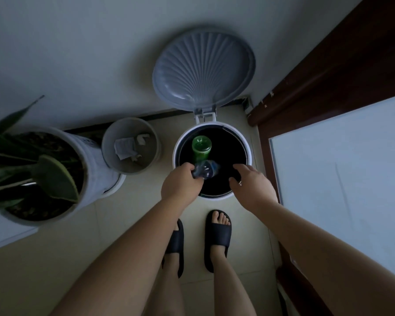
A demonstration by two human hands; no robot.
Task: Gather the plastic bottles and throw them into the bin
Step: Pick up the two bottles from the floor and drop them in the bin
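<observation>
A round white pedal bin (246,142) with a black liner stands on the floor in front of me, its grey ribbed lid (203,69) swung up against the wall. A green plastic bottle (201,148) lies inside the bin, its base facing up. My left hand (180,184) hovers over the bin's near left rim, shut on a crumpled clear plastic bottle (206,171) with a blue label that pokes out over the opening. My right hand (252,185) hangs above the near right rim with fingers spread and curled, holding nothing.
A smaller grey open waste basket (151,160) with crumpled paper stands left of the bin. A large white pot (94,163) with a long-leaved plant sits further left. A dark wooden door frame (269,160) and pale panel are at right. My sandalled feet (217,238) stand on the tiled floor.
</observation>
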